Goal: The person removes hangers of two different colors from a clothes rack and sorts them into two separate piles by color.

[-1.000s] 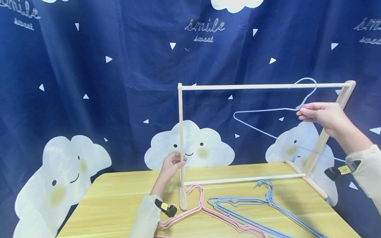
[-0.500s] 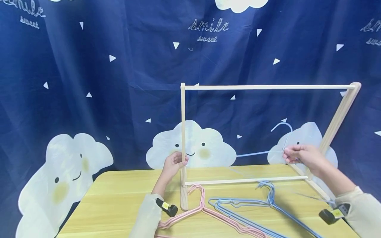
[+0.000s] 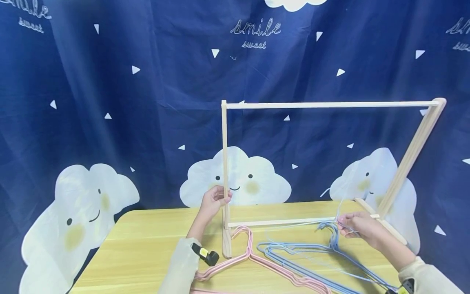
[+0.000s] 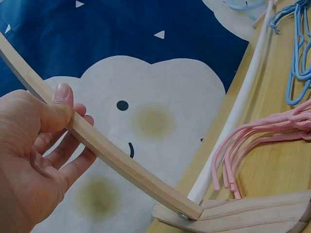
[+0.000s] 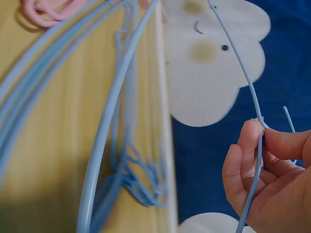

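Note:
A wooden clothes rack (image 3: 330, 105) stands on the table, its top rail bare. My left hand (image 3: 213, 203) holds the left upright (image 4: 116, 160), thumb on one side and fingers on the other. Low down at the right, my right hand (image 3: 361, 228) pinches a light blue hanger (image 5: 250, 87) at the neck below its hook; in the head view the hanger looks blurred. It is right by the several blue hangers (image 3: 332, 241) lying on the table; I cannot tell whether it touches them. Several pink hangers (image 3: 249, 255) lie to their left.
The rack's lower rail (image 3: 271, 223) runs just behind the hangers. Its right upright (image 3: 411, 157) leans outward in view. A wooden table (image 3: 143, 249) extends to the left, and a dark blue curtain (image 3: 165, 102) with smiling clouds hangs behind.
My right hand has brought the light blue hanger down and left, from the top rail to just above the blue hangers. The left hand has stayed on the upright.

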The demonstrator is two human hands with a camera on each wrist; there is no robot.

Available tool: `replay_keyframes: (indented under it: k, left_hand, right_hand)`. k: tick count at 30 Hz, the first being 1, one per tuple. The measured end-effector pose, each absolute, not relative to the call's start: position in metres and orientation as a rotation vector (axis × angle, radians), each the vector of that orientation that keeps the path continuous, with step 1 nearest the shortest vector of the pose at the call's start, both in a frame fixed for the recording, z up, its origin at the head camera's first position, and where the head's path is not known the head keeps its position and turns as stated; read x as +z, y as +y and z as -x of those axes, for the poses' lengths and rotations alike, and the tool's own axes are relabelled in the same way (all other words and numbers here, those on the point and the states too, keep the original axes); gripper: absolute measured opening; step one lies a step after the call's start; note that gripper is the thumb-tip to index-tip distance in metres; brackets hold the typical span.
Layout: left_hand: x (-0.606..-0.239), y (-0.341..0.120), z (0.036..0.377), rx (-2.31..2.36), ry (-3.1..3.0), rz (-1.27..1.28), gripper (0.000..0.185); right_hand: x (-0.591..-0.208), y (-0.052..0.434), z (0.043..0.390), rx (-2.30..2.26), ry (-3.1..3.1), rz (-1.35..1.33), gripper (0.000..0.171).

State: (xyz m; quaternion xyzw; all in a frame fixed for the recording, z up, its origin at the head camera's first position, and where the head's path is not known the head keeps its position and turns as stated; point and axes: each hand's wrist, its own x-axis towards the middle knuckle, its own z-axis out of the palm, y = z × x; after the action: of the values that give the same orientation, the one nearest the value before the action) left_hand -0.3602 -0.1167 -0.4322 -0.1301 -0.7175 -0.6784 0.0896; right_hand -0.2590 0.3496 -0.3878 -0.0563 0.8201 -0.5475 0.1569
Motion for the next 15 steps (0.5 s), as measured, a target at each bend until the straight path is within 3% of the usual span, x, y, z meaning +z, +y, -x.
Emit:
replay_keyframes:
  k: [15]
  left_hand:
    - [-0.431,-0.116,0.36,-2.029,-2.12,0.382,0.026]
  right_hand:
    - [-0.427,0.34,0.251,-1.593,2.28,0.036,0.022]
